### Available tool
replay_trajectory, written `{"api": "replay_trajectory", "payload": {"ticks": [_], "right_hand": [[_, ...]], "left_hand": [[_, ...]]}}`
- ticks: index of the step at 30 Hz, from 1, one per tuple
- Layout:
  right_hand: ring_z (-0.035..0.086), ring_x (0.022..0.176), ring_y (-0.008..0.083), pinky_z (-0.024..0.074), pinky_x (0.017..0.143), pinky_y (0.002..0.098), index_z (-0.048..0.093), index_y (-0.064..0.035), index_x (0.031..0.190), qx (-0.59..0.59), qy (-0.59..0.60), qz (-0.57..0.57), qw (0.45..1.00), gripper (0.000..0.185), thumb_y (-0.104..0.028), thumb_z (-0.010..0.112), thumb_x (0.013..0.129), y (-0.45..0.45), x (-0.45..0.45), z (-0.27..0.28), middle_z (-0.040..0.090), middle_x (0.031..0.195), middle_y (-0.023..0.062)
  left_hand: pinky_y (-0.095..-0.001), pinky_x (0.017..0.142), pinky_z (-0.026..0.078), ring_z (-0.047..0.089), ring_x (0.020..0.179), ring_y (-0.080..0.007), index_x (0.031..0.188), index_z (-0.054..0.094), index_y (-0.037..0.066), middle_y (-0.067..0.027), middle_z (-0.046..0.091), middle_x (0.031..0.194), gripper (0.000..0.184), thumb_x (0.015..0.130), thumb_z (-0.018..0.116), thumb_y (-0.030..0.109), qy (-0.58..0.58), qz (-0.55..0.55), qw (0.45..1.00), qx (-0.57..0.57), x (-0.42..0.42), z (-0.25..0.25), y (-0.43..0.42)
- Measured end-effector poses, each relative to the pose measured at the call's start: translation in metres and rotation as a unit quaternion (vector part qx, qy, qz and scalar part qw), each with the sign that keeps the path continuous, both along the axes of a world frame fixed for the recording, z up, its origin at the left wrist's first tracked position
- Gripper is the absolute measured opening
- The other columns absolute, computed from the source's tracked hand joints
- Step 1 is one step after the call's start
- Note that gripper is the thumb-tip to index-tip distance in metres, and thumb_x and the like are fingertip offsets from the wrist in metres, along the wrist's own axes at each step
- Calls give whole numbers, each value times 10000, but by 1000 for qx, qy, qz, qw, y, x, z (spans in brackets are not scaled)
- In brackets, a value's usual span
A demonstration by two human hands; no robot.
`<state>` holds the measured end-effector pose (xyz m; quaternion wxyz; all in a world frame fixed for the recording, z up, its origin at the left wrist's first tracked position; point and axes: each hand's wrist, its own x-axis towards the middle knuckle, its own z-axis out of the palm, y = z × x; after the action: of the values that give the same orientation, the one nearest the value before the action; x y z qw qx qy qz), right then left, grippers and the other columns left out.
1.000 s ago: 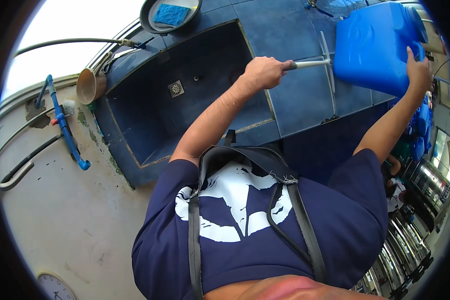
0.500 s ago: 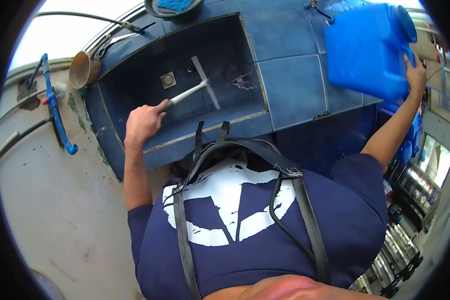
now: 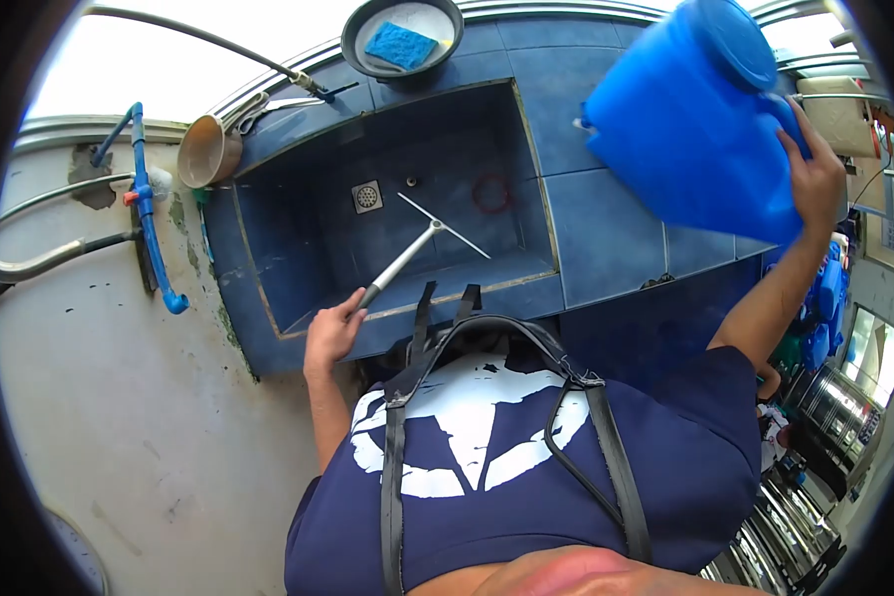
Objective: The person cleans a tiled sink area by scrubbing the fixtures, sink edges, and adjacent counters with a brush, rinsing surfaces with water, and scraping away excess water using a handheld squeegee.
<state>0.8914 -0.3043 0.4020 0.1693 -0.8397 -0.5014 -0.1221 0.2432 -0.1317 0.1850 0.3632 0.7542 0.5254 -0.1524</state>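
Observation:
My left hand [image 3: 331, 336] is closed round the grey grip of a squeegee [image 3: 402, 262] with a white handle. Its thin blade hangs over the dark blue tiled sink [image 3: 298, 248]. On the right, my right hand [image 3: 816, 184] grips the handle of a large blue jerrycan [image 3: 680, 129]. The jerrycan leans over the tiled counter [image 3: 606, 223], its wide round cap towards the top. Whether its base touches the tiles, I cannot tell. A square metal drain [image 3: 367, 197] and a reddish ring [image 3: 490, 193] show on the sink floor.
Behind the sink stands a dark basin [image 3: 349, 45] with a blue sponge [image 3: 401, 46] in it. A beige dipper [image 3: 208, 151] sits at the sink's back left corner. Blue pipework [image 3: 149, 219] runs down the left wall. Shiny metal containers [image 3: 832, 407] stand at the right.
The jerrycan has swung up and leftward over the counter in my right hand. My left hand has drawn the squeegee back towards me, and its blade has turned. The view has shifted.

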Motion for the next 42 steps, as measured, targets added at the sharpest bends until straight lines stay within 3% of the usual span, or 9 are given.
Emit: {"api": "replay_trajectory", "payload": {"ticks": [9, 14, 21, 24, 26, 28, 32, 36, 42], "right_hand": [[748, 933, 323, 583, 818, 378, 692, 21, 1234, 56, 83, 188, 977, 465, -151, 822, 821, 197, 36, -20, 751, 1063, 211], [726, 832, 347, 576, 743, 397, 716, -30, 1197, 80, -117, 336, 931, 397, -124, 792, 819, 272, 57, -30, 746, 980, 188], [719, 833, 329, 573, 761, 416, 716, -55, 1225, 87, -158, 309, 934, 404, -171, 779, 842, 272, 45, -39, 740, 911, 158], [702, 979, 333, 556, 873, 424, 648, -82, 1349, 124, -258, 249, 925, 522, -236, 772, 865, 251, 29, -53, 732, 1079, 166], [440, 1415, 337, 342, 1176, 440, 406, -158, 1566, 189, -264, 178, 929, 808, -373, 767, 876, 216, 23, -84, 436, 1559, 187], [604, 1190, 344, 473, 1020, 419, 617, -40, 1368, 245, -258, 114, 928, 523, -251, 766, 914, 158, 10, -128, 636, 1328, 190], [407, 1368, 485, 337, 1148, 533, 448, 51, 1459, 107, -73, -269, 954, 700, -280, 736, 913, -39, -51, -278, 363, 1516, 329], [214, 1457, 605, 277, 1201, 523, 118, 79, 1583, -257, 360, -482, 756, 1170, -550, 767, 841, -190, -166, -347, 91, 1534, 512], [455, 1400, 437, 388, 1143, 405, 148, 157, 1538, -178, 460, -413, 766, 1087, -467, 756, 888, -206, -162, -362, 413, 1463, 424]], "left_hand": [[-377, 634, 495, 617, 595, -311, 1365, 651, 252, -201, 634, 717, 433, 939, 716, 290, -89, 54, 994, -17, 13, 9, -13], [-349, 647, 508, 634, 599, -283, 1356, 661, 223, -194, 657, 741, 438, 924, 735, 241, -132, 76, 988, -17, 23, 14, -14], [-395, 652, 536, 683, 694, -342, 1391, 631, 251, -150, 707, 825, 478, 922, 720, 272, -203, -40, 978, 10, 74, -6, -9], [-414, 611, 534, 671, 655, -330, 1393, 625, 259, -114, 681, 777, 471, 930, 707, 291, -235, -129, 962, 61, 112, -16, -4], [-420, 598, 529, 666, 642, -326, 1405, 612, 270, -108, 678, 776, 472, 941, 697, 293, -226, -182, 954, 72, 140, -17, 4], [-426, 585, 524, 660, 630, -322, 1417, 599, 282, -102, 675, 774, 474, 951, 687, 294, -220, -238, 942, 85, 170, -18, 7], [-448, 540, 500, 630, 589, -348, 1417, 592, 274, -98, 621, 725, 460, 966, 649, 339, -234, -296, 921, 100, 237, -26, 9], [-506, 633, 524, 657, 683, -378, 1419, 587, 263, -129, 666, 781, 447, 983, 608, 355, -279, -360, 884, 107, 331, -41, 10], [-503, 687, 563, 715, 810, -375, 1305, 645, 161, -158, 727, 889, 363, 989, 566, 322, -311, -401, 849, 146, 516, -37, -26]]}}
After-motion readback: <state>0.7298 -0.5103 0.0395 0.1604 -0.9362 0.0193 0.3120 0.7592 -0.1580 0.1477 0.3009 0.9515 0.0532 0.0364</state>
